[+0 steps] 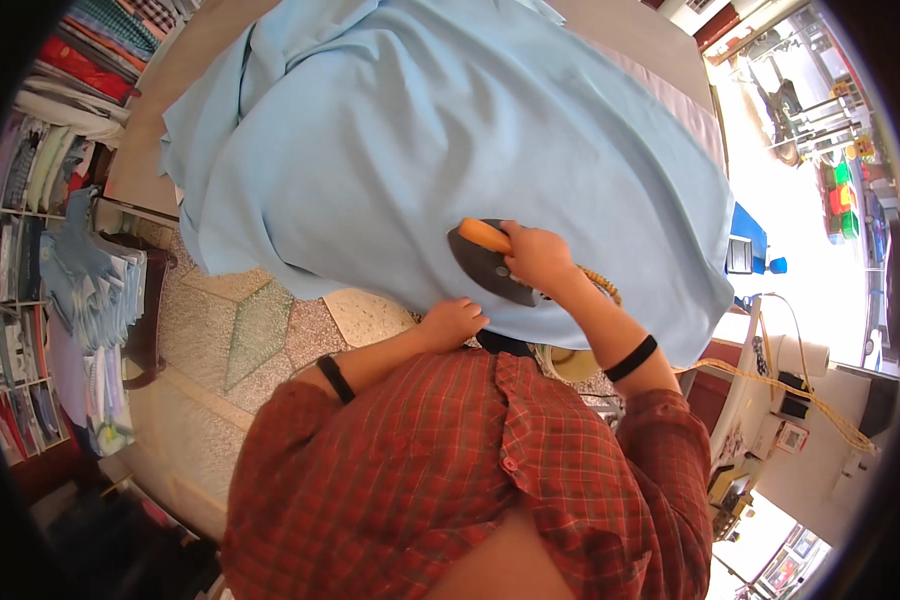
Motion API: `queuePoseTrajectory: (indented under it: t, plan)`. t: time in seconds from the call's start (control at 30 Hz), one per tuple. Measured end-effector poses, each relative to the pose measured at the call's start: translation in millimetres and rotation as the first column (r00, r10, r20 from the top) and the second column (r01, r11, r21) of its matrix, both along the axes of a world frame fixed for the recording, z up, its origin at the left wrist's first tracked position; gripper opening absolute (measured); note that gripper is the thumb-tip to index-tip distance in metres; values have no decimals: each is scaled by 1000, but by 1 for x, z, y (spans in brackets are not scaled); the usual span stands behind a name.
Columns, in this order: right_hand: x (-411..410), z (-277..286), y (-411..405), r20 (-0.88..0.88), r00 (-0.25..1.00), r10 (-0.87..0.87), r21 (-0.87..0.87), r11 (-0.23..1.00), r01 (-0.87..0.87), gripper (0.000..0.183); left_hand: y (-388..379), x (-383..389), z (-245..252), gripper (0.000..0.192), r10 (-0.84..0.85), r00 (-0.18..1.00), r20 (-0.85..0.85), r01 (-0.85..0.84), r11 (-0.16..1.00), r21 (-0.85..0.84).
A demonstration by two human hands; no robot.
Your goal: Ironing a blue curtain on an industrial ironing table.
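Observation:
A large light-blue cloth (345, 165) drapes over the table before me, with soft folds at its left and far side and its near edge hanging down. My right hand (538, 256) grips the orange handle (484, 235) of a dark clothes iron (491, 270), which rests on the cloth close to the near edge. From the rear of the iron runs a braided yellowish cord (601, 283). To the left of the iron, my left hand (454, 324) lies at the cloth's near edge, its fingers curled; whether they pinch the fabric cannot be made out.
Shelves of folded fabrics (22, 255) line the left side, beside a dark red chair (150, 315) and hanging blue garments (94, 277). Stone-patterned floor (232, 337) shows below. The cord (795, 390) continues to a wall at right, past a white thread cone (804, 355).

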State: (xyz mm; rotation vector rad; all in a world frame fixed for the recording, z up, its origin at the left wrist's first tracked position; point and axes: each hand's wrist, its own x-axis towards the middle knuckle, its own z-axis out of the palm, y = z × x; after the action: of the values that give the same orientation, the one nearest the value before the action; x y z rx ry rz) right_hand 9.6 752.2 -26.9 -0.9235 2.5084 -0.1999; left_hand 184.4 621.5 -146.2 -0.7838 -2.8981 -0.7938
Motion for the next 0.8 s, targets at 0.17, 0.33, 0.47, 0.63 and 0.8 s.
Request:
queuePoseTrajectory:
  t: [0.17, 0.33, 0.47, 0.63, 0.8]
  plan:
    - [-20, 4, -51, 44, 999, 20, 64, 998, -23, 29, -14, 32, -8, 19, 310, 935, 173, -348, 893, 286]
    - [-98, -8, -34, -67, 954, -292, -103, 953, 284, 25, -72, 51, -39, 38, 584, 246, 773, -966, 79, 248]
    - [-181, -22, 35, -200, 850, -488, -118, 873, 473, 26, -97, 40, -23, 45, 409, 46, 911, -967, -211, 144]
    - [-224, -8, 118, -95, 755, -649, 0, 758, 652, 24, -89, 37, -26, 51, 280, 73, 957, -899, -396, 184]
    - [-193, -1, 161, -73, 782, -619, -8, 784, 620, 26, -83, 34, -21, 46, 388, -18, 921, -894, -419, 159]
